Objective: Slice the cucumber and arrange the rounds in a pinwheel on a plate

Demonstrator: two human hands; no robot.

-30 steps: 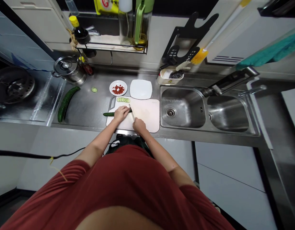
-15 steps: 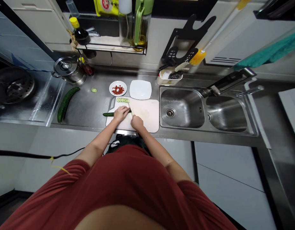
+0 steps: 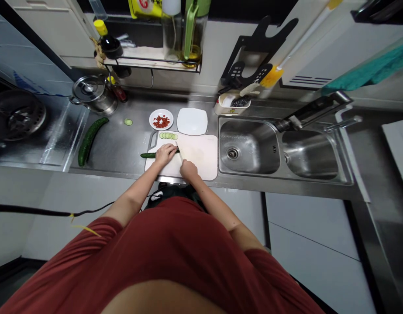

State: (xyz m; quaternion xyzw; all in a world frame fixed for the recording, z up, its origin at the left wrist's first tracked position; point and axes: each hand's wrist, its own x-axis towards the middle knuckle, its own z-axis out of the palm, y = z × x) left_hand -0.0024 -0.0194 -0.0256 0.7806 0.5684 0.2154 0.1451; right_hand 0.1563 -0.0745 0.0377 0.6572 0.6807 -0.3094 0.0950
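Observation:
A cut cucumber (image 3: 148, 155) lies across the left part of the white cutting board (image 3: 201, 163), and my left hand (image 3: 165, 154) grips it near its right end. Closed round a knife handle, my right hand (image 3: 188, 170) is just to the right. The knife (image 3: 179, 151) points away from me, its blade beside the cucumber's cut end. Several thin cucumber slices (image 3: 168, 136) lie in an overlapping row at the board's far edge. Behind the board stand a white plate of chopped red pieces (image 3: 161, 128) and a bare white square plate (image 3: 192, 121).
A whole cucumber (image 3: 90, 139) and a cucumber end piece (image 3: 128, 122) lie on the steel counter to the left. Behind them is a lidded pot (image 3: 93, 96). A double sink (image 3: 250, 148) with a faucet is on the right. A bottle shelf (image 3: 149, 63) overhangs the back.
My right hand and the knife have shifted slightly to the right. My left hand stays on the cucumber, and the row of slices looks the same.

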